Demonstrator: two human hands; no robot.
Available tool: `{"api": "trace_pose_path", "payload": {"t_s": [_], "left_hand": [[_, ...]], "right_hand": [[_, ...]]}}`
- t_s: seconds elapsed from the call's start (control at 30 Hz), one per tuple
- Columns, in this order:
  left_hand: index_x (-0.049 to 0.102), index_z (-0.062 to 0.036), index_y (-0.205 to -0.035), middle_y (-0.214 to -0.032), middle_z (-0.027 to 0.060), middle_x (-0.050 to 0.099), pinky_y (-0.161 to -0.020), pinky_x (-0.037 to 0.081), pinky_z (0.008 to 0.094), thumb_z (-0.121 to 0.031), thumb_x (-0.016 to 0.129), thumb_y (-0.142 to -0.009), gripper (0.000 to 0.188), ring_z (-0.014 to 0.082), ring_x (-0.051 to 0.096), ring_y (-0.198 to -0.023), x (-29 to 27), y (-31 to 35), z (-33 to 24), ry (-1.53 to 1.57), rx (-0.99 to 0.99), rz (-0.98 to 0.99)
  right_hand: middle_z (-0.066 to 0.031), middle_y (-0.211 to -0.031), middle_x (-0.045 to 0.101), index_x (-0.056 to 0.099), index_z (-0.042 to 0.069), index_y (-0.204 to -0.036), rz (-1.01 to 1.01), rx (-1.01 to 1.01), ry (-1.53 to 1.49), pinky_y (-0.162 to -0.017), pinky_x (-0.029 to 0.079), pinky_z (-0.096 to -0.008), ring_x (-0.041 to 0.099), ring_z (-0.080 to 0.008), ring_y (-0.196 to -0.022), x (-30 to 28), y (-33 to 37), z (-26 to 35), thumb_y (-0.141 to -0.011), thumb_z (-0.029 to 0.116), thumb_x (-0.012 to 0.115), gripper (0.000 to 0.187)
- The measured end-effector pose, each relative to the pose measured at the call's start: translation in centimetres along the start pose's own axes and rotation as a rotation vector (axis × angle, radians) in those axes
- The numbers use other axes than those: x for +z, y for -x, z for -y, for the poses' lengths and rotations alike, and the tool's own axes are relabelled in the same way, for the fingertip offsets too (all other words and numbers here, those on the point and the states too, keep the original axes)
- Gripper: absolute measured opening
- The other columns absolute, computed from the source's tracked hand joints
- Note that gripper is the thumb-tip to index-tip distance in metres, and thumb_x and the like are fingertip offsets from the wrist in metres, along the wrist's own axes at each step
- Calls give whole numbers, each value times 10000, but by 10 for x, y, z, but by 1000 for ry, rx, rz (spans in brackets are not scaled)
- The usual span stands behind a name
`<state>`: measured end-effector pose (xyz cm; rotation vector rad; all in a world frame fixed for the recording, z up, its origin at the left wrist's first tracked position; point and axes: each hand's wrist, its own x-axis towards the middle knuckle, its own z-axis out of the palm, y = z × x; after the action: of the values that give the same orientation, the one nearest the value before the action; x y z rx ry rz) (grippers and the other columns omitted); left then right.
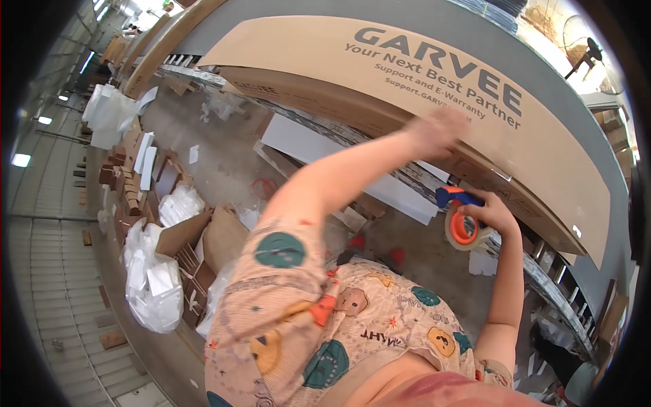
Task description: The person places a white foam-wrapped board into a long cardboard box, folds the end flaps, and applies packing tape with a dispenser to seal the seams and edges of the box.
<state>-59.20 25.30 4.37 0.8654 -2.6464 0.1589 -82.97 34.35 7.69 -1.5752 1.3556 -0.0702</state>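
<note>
A long brown cardboard box (298,51) with dark printing lies in front of me, its near side facing my body. My left hand (441,130) is at the box's near top edge, right of its middle. Motion blurs its fingers, so I cannot tell whether they are closed or press on the cardboard. Below the box's near edge, at the right, my right hand (498,216) grips a tape dispenser (463,227). The dispenser has a blue handle and an orange hub carrying a roll of clear tape.
The box rests on a grey surface (614,197) with a metal-edged conveyor frame (542,281) along its near side. White boards (390,193) lie below it. Bagged white packing (152,278) and cardboard pieces (224,237) crowd the left. A black fan (591,53) stands far right.
</note>
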Motion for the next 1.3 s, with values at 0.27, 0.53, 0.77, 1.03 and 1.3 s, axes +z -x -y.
{"api": "trace_pose_path", "payload": {"t_s": [0.27,0.53,0.77,1.03,1.3], "left_hand": [[417,-24,-1320,-1315,163,481,-1041,380,394,-385,688,-777,706,315,453,-1232,-76,177,149,-344,-192,-87],[484,-30,-1267,-1282,153,503,-1027,376,429,-411,628,-819,605,325,476,-1192,-44,206,179,-221,-158,-402],[480,-39,-1272,-1283,143,509,-1050,349,418,-368,594,-856,543,312,464,-1212,-61,209,208,-127,-59,-433],[551,-22,-1210,-1250,149,549,-1033,378,411,-320,576,-875,449,302,512,-1172,-58,228,212,-201,-26,-362],[642,-31,-1078,-1141,116,626,-951,448,389,-271,598,-844,338,286,567,-1088,-59,228,227,-151,-34,-446]], "right_hand": [[-190,-1028,662,583,0,-1205,70,-53,176,-842,473,-313,642,-227,-935,65,-17,67,-640,402,769,717],[-114,-1097,641,562,-9,-1237,-358,-394,-132,-845,472,-305,606,-170,-938,127,-86,186,-721,283,746,620],[-67,-1077,643,594,46,-1117,-559,-316,-1110,-855,514,-339,621,-156,-967,57,-162,268,-885,357,579,388],[-56,-757,657,688,22,-870,-799,-143,-103,-646,510,-287,635,-149,-689,12,-175,418,-843,368,609,356],[-203,-830,668,639,49,-1027,-798,117,542,-705,499,-405,649,-346,-775,164,-162,326,-730,525,630,561]]}}
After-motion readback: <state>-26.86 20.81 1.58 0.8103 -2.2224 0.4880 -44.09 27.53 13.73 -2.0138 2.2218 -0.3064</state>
